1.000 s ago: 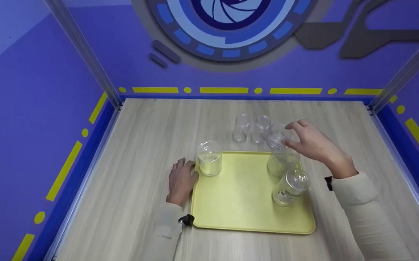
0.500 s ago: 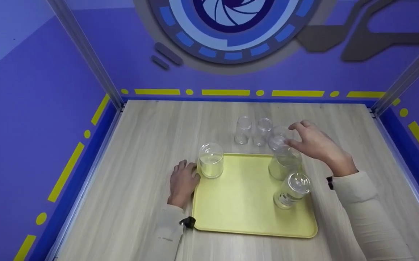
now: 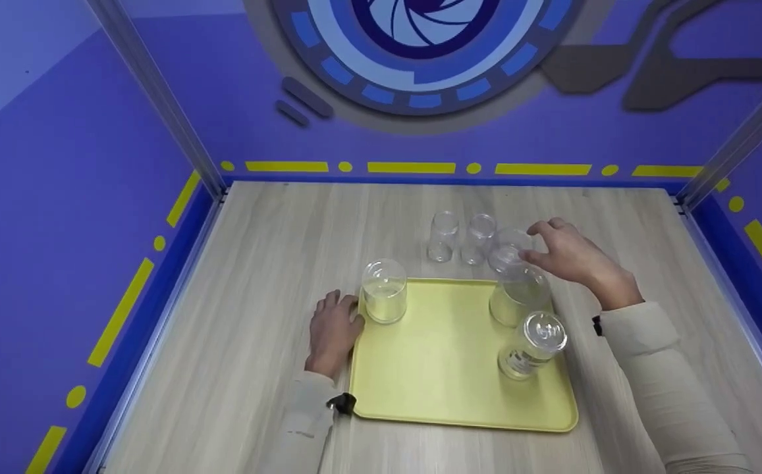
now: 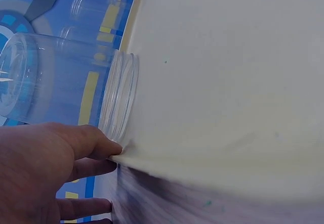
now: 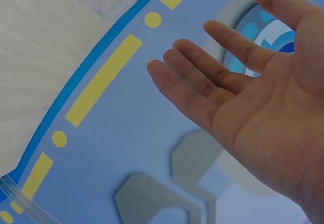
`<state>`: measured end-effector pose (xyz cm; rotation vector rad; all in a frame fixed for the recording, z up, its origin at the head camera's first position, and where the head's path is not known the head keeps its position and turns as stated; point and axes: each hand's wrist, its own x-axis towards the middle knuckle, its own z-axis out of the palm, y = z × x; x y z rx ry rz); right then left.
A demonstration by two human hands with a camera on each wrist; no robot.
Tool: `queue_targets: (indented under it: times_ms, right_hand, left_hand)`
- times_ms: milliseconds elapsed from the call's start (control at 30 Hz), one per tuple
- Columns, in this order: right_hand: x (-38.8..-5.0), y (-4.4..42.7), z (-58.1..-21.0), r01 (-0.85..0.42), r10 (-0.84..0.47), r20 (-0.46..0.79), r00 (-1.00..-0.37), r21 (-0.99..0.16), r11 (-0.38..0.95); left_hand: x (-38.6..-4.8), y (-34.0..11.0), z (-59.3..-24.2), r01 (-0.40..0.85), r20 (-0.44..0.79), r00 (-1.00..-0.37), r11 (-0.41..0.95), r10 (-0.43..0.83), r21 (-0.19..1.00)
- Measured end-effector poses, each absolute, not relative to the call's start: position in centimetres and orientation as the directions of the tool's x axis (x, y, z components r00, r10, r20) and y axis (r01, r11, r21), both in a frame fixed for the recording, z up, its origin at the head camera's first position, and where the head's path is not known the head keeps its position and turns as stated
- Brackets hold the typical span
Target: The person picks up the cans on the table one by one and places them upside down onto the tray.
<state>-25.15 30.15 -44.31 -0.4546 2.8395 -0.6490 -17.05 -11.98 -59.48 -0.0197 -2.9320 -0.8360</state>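
Observation:
My left hand (image 3: 333, 332) pinches the left rim of a yellow tray (image 3: 433, 355), thumb on top. Beside it a clear jar (image 3: 384, 291) stands upside down in the tray's far left corner; its threaded mouth meets the tray in the left wrist view. My right hand (image 3: 570, 257) hovers at the far right, with thumb and fingers apart by a clear jar (image 3: 509, 251) behind the tray. The right wrist view shows the palm (image 5: 273, 113) bare and the fingers spread. Another clear jar (image 3: 519, 296) is in the tray's far right corner, near a labelled clear jar (image 3: 532, 345).
Two narrow clear jars (image 3: 444, 237) (image 3: 478, 238) stand on the wooden table (image 3: 275, 263) behind the tray. Blue walls (image 3: 420, 148) with yellow marks bound the table at the back and both sides.
My right hand stays near the jar behind the tray, its forearm shifting very slightly. The left hand and the tray keep their places; the head view has shifted a little.

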Motion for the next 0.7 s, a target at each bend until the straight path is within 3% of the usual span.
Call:
queue_targets:
  times_ms: [700]
  right_hand:
    - [-27.4, 30.5, -45.9, -0.244, -0.339, -0.138, -0.931, -0.457, 0.855]
  left_hand:
    - [-17.0, -11.9, -59.3, 0.026, 0.076, -0.997, 0.849, -0.017, 0.527]
